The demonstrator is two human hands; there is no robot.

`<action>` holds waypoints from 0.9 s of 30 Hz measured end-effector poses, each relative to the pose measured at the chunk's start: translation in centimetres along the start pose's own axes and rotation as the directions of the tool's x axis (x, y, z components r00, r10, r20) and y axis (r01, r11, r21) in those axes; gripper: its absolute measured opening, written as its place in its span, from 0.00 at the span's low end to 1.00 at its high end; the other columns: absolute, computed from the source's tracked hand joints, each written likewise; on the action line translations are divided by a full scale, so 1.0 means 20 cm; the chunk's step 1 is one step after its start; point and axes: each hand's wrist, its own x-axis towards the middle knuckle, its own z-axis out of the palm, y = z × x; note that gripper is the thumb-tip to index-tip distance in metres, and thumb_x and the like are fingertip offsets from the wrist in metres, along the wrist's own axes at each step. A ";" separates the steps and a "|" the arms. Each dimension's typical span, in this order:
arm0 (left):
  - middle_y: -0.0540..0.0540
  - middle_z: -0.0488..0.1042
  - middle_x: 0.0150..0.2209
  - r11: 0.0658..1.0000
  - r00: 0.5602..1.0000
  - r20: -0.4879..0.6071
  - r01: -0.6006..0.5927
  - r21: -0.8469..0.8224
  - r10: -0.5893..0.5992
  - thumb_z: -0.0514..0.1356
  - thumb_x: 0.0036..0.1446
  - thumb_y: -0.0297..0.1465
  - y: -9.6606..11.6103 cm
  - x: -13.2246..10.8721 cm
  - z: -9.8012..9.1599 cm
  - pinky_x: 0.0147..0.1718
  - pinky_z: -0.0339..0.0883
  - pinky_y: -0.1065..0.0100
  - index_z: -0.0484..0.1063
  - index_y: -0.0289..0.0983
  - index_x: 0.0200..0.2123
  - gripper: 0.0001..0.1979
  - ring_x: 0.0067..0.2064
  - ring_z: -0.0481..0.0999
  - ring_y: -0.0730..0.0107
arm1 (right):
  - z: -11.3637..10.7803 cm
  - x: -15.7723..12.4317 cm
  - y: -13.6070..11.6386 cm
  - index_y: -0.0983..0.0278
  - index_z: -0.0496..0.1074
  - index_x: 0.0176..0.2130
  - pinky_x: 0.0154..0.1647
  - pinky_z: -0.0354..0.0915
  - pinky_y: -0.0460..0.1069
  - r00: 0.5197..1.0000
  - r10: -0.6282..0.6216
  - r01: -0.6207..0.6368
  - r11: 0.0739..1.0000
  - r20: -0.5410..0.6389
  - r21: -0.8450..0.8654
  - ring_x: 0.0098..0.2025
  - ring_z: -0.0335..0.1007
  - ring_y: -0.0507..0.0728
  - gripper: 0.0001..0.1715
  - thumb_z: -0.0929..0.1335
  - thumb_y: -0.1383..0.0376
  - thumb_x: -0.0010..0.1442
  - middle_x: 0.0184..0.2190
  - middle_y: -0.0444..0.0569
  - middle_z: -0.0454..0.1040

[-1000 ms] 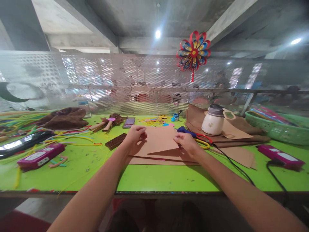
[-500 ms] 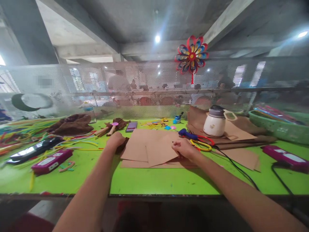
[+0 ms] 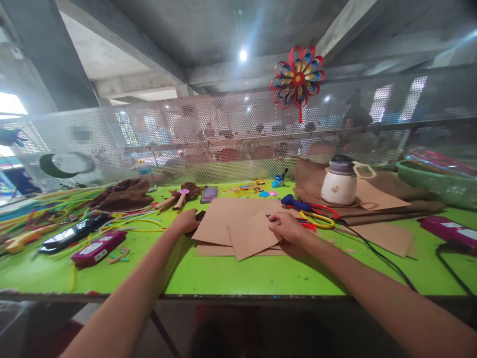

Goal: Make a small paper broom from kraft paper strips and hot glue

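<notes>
Several sheets of brown paper [image 3: 227, 221] lie overlapped on the green table [image 3: 238, 273], one small sheet [image 3: 253, 236] turned at an angle on top. My right hand [image 3: 285, 227] pinches the right edge of that top sheet, fingers closed. At the stack's left edge, my left hand [image 3: 186, 221] is curled over a bundle of dark brown strips [image 3: 199, 216], which is mostly hidden under the fingers.
Red-and-yellow scissors [image 3: 316, 219] and a blue glue gun [image 3: 294, 202] lie right of my right hand, with a black cable [image 3: 372, 251] trailing off. Behind stand a white jug [image 3: 339, 181] and a green basket [image 3: 436, 181]. Pipe cleaners [image 3: 112, 219], a phone [image 3: 70, 233] and a pink box [image 3: 99, 247] fill the left.
My left hand let go of the brown paper and moved left onto the dark brown strips. The top sheet dropped flat and slid toward me under my right hand. The camera turned slightly left.
</notes>
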 end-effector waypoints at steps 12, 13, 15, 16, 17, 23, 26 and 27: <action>0.37 0.78 0.35 0.995 0.949 -0.304 0.095 0.034 -0.080 0.55 0.54 0.39 -0.08 -0.14 -0.33 0.32 0.61 0.65 0.76 0.34 0.42 0.19 0.38 0.75 0.52 | 0.00 -0.03 -0.01 0.63 0.79 0.37 0.35 0.62 0.47 0.977 -0.160 0.191 0.953 0.141 -0.237 0.35 0.72 0.57 0.14 0.66 0.71 0.52 0.34 0.51 0.79; 0.38 0.78 0.35 0.995 0.937 -0.339 0.097 0.011 -0.088 0.55 0.54 0.40 -0.06 -0.16 -0.38 0.32 0.61 0.66 0.75 0.34 0.46 0.21 0.38 0.75 0.53 | 0.00 -0.03 -0.01 0.63 0.79 0.35 0.34 0.62 0.46 0.977 -0.158 0.189 0.951 0.143 -0.245 0.34 0.72 0.57 0.14 0.66 0.71 0.52 0.34 0.51 0.79; 0.42 0.78 0.36 0.998 0.921 -0.385 0.035 -0.061 -0.055 0.55 0.54 0.41 0.03 -0.21 -0.44 0.31 0.62 0.68 0.72 0.38 0.51 0.23 0.37 0.75 0.58 | 0.00 -0.02 -0.01 0.63 0.79 0.34 0.33 0.61 0.46 0.981 -0.144 0.174 0.949 0.132 -0.262 0.33 0.72 0.56 0.13 0.66 0.72 0.51 0.32 0.50 0.79; 0.42 0.78 0.36 0.972 0.916 -0.401 -0.098 -0.215 0.004 0.58 0.52 0.39 0.10 -0.24 -0.44 0.31 0.63 0.68 0.72 0.37 0.50 0.23 0.37 0.74 0.60 | 0.00 -0.02 -0.01 0.63 0.79 0.33 0.33 0.61 0.46 0.984 -0.131 0.160 0.949 0.123 -0.272 0.33 0.71 0.56 0.13 0.66 0.72 0.51 0.31 0.50 0.79; 0.43 0.78 0.36 0.906 0.921 -0.377 -0.239 -0.348 0.098 0.60 0.50 0.36 0.18 -0.26 -0.42 0.31 0.63 0.68 0.74 0.37 0.49 0.21 0.36 0.74 0.62 | -0.01 -0.02 -0.01 0.63 0.79 0.32 0.32 0.60 0.46 0.987 -0.115 0.142 0.949 0.111 -0.282 0.32 0.71 0.56 0.13 0.66 0.73 0.50 0.31 0.50 0.79; 0.44 0.78 0.32 0.624 0.795 -0.018 -0.489 -0.609 0.606 0.63 0.45 0.28 0.62 -0.31 -0.15 0.30 0.63 0.69 0.79 0.40 0.36 0.12 0.31 0.72 0.67 | -0.07 -0.03 -0.04 0.65 0.79 0.27 0.24 0.57 0.45 0.998 -0.003 0.023 0.945 0.061 -0.327 0.26 0.70 0.55 0.14 0.66 0.77 0.42 0.25 0.50 0.77; 0.44 0.78 0.33 0.644 0.740 0.084 -0.517 -0.564 0.668 0.61 0.46 0.28 0.65 -0.33 -0.05 0.31 0.63 0.67 0.79 0.40 0.36 0.12 0.33 0.73 0.65 | -0.09 -0.05 -0.05 0.64 0.77 0.24 0.21 0.55 0.45 0.995 0.039 -0.010 0.948 0.087 -0.317 0.22 0.69 0.54 0.14 0.67 0.78 0.38 0.21 0.48 0.76; 0.44 0.78 0.34 0.651 0.735 0.092 -0.525 -0.548 0.671 0.61 0.46 0.28 0.63 -0.34 -0.03 0.32 0.63 0.67 0.78 0.40 0.37 0.12 0.34 0.73 0.64 | -0.09 -0.05 -0.05 0.64 0.77 0.23 0.19 0.54 0.45 0.993 0.056 -0.020 0.951 0.106 -0.308 0.20 0.68 0.53 0.14 0.67 0.78 0.37 0.19 0.47 0.75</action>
